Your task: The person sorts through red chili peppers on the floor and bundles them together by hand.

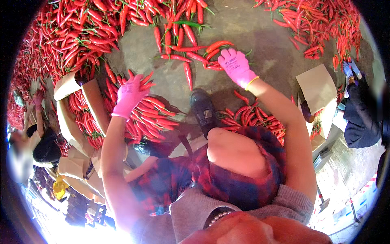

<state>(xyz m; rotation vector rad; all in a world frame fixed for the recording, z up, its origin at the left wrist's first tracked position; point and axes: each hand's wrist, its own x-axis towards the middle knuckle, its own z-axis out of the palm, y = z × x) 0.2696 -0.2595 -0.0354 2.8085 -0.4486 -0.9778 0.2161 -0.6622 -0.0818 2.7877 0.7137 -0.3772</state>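
Note:
My left hand (130, 94), in a pink glove, is closed around several red chili peppers (147, 82), whose ends stick out past the fingers. Beneath it lies a heap of red chili peppers (149, 117), laid roughly side by side. My right hand (236, 65), also in a pink glove, is on the concrete floor (146, 52) at a few loose red chili peppers (217, 45). Its fingers are curled and their tips are hidden, so its grip is unclear. A green chili pepper (190, 23) lies farther forward among red ones.
An open cardboard box (94, 103) holding red peppers stands at left, another cardboard box (318, 88) at right. Large pepper piles (76, 33) spread across the upper left and upper right. My shoe (202, 106) rests between smaller heaps. Other people (361, 113) work at both sides.

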